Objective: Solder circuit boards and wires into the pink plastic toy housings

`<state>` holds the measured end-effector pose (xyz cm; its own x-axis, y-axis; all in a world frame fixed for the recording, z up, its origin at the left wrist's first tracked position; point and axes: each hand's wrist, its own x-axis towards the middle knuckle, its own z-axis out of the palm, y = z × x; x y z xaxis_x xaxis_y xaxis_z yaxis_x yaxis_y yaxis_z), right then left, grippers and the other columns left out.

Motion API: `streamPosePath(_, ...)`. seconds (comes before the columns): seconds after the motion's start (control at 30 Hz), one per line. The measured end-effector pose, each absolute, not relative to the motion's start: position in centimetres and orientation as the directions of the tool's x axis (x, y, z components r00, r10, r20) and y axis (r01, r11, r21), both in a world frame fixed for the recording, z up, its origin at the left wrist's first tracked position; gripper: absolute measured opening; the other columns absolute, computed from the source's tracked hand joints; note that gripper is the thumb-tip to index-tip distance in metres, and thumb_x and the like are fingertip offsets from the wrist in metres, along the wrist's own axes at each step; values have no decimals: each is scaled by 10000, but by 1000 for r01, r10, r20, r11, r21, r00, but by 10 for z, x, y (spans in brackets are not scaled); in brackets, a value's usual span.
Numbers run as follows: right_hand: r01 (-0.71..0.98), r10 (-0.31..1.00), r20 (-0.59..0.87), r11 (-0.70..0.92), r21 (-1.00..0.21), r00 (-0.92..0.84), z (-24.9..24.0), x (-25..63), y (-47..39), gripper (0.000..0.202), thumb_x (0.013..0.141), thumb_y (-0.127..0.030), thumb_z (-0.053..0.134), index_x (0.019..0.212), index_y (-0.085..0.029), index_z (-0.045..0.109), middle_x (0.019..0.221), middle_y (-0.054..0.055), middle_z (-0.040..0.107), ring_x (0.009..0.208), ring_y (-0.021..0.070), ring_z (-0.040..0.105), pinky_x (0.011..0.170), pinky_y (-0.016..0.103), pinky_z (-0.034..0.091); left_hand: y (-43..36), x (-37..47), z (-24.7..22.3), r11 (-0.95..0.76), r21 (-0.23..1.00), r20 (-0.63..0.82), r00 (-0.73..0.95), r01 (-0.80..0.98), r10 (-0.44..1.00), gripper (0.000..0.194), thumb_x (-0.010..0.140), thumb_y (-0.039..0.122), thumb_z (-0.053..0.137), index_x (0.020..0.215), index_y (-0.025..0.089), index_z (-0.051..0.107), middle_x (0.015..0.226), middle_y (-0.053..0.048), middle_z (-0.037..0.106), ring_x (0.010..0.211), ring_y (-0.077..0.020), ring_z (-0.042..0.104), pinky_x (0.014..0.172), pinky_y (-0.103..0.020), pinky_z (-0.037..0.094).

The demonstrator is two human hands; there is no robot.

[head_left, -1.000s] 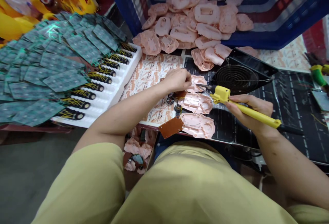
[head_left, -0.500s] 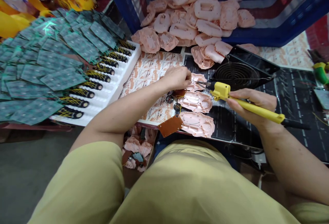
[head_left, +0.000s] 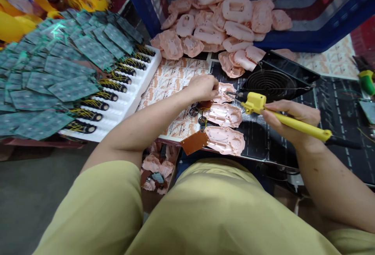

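3 shells (head_left: 225,140) aren't closed yet, 2 boards (head_left: 195,142) outside; right hand (head_left: 294,117) grips iron (head_left: 255,102), but I can't tell what left hand (head_left: 202,88) holds.

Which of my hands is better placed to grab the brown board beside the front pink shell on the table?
Probably your left hand: it's nearer the brown board, while your right hand is gripping the yellow tool. Whether your left fingers hold anything isn't clear.
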<state>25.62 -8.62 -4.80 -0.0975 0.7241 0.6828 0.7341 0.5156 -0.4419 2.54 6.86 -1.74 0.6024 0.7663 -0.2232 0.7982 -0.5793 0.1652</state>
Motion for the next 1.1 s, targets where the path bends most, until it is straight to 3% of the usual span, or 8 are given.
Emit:
streamPosePath(0.17, 798, 695, 719, 432, -421, 4, -53, 258, -89, 186, 806, -261, 795, 978, -285, 728, 869, -1, 768, 638, 178, 713, 582, 285, 600, 68, 27, -16, -588, 145, -227, 605, 796, 763, 263, 863, 246, 594, 1047, 183, 770, 1034, -89, 743, 1091, -292, 652, 943, -390, 467)
streamPosePath(0.4, 768, 707, 708, 457, -448, -8, -58, 251, -88, 528, 803, -271, 803, 1303, -293, 632, 1120, 25, 749, 868, 222, 751, 813, 333, 649, 67, 27, -20, -593, 130, -212, 606, 795, 767, 262, 863, 313, 619, 1036, 186, 770, 1037, -99, 744, 1083, -301, 650, 954, -408, 462)
streamPosePath(0.77, 832, 732, 679, 411, -373, -57, -58, 251, -91, 475, 847, -306, 755, 1305, -292, 627, 1053, 27, 761, 826, 215, 747, 777, 321, 641, 64, 24, -23, -608, 114, -171, 619, 786, 767, 238, 875, 304, 590, 990, 202, 771, 1025, -93, 747, 1042, -273, 656, 954, -400, 458)
streamPosePath(0.97, 826, 732, 678, 424, -370, -72, -54, 248, -90, 433, 856, -308, 744, 1277, -302, 641, 995, 18, 767, 788, 206, 742, 744, 311, 632, 65, 20, -26, -559, 226, -107, 591, 798, 800, 268, 897, 244, 550, 1065, 206, 756, 1039, -73, 754, 1056, -246, 656, 965, -375, 464)
streamPosePath(1.1, 823, 718, 693, 436, -365, -73, -53, 248, -88, 436, 848, -297, 756, 1270, -287, 648, 985, 18, 769, 772, 197, 742, 730, 289, 629, 67, 20, -31, -528, 238, -96, 561, 815, 822, 270, 889, 229, 558, 1081, 196, 745, 1057, -78, 752, 1049, -247, 656, 938, -371, 484)
